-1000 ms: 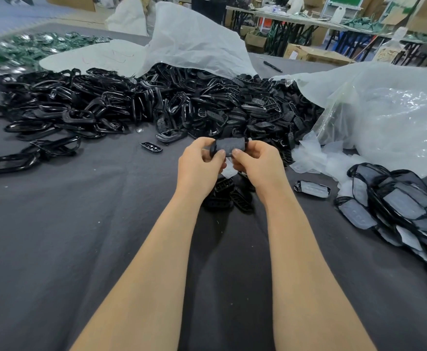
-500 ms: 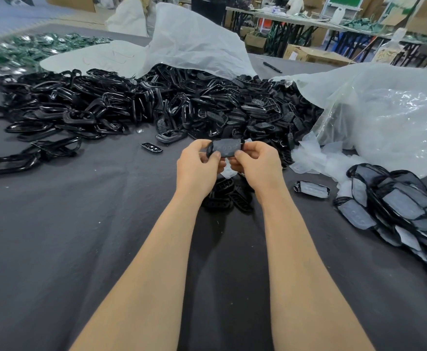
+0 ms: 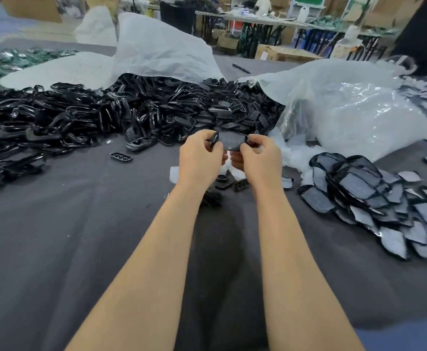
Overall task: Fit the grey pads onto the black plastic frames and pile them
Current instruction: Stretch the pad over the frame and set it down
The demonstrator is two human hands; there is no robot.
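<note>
— What differs from a moment ago?

— Little. Both hands sit a touch higher in the frame, and the piece between them has turned, so its broad grey face now shows toward the camera instead of a narrow dark edge.

— Who holds it?

— Both. The left hand [image 3: 200, 155] pinches the left end of the frame [image 3: 228, 141], the right hand [image 3: 259, 158] pinches the right end; fingers are curled tight on it, just above centre of the picture, off the table [image 3: 80, 236].

— How does it look?

— A small rounded black rim with a grey pad filling the middle. Whether the pad is fully seated, I cannot tell; the fingers cover both ends.

— And the rest?

— The black heap [image 3: 106, 115] of bare frames runs across the upper left, spilling from a white bag [image 3: 161, 49]. A clear bag [image 3: 354, 110] lies upper right. The finished pile [image 3: 374, 193], grey faces up and overlapping, is at the right edge. A few loose black parts [image 3: 228, 182] lie on the cloth under the hands, and one lone grille [image 3: 121, 156] sits left of them.
</note>
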